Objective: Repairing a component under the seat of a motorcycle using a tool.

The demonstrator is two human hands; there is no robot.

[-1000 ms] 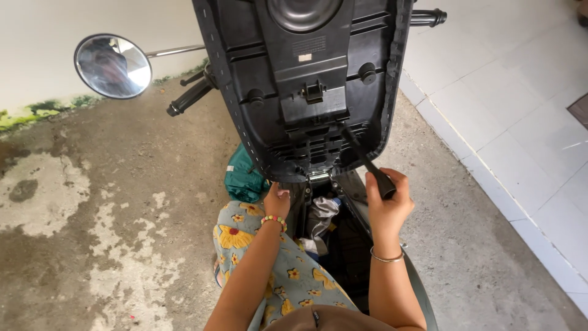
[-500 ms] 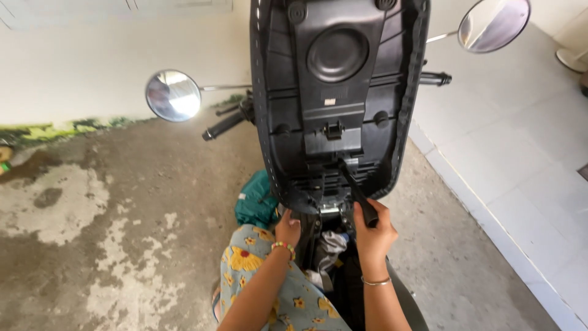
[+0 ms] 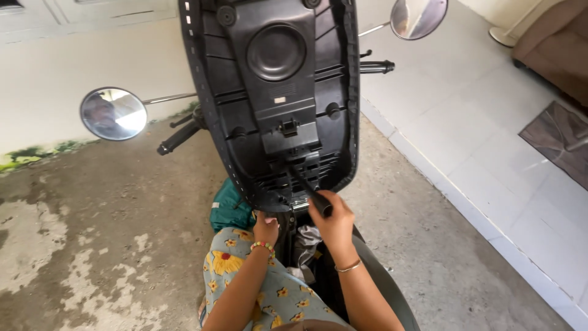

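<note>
The raised scooter seat point(image 3: 272, 92) shows a black ribbed plastic underside. The tool handle point(image 3: 312, 195) in the right hand point(image 3: 334, 224) is black. The left hand point(image 3: 265, 230) wears a bracelet point(image 3: 262, 246) of pink, green and pale beads; the right wrist carries a thin gold bangle point(image 3: 348, 266). The garment point(image 3: 269, 288) is pale blue-grey with yellow and red flowers. A cloth point(image 3: 228, 205) is teal. The concrete floor point(image 3: 92, 233) is grey, blotched pale.

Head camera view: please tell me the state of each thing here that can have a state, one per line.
Black plastic scooter seat: raised, underside facing the camera.
Storage compartment under the seat: open, with crumpled material inside.
Black-handled tool: gripped, tip against the seat hinge area.
Right hand: closed around the tool.
Left hand: at the seat's lower edge.
Round left mirror: upright.
</note>
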